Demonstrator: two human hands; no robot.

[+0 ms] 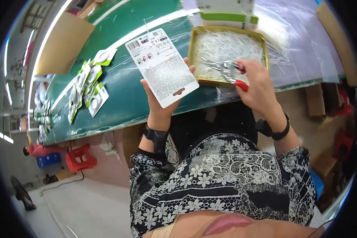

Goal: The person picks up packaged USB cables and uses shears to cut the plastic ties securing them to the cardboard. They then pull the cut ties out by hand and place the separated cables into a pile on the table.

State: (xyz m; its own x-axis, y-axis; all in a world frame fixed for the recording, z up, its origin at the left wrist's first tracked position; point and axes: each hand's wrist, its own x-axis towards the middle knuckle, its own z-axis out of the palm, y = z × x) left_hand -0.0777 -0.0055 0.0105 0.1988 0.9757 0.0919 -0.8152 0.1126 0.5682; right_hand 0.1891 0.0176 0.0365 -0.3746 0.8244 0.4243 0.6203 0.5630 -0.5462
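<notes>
Currently my left hand (160, 95) grips a white printed backing card (162, 66) upright above the green table (123, 95). My right hand (258, 85) closes on red-handled pliers (233, 73) over the shallow yellow tray (194, 43) of clear plastic ties (226, 45).

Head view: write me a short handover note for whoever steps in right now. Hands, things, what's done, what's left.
Left hand: holds a white printed card up, printed back facing the camera.
Right hand: grips a red-handled tool over the yellow tray of thin clear strips.
Done: a row of green-and-white packs lies along the green table to the left.
Left: the held card is not yet laid with that row.
</notes>
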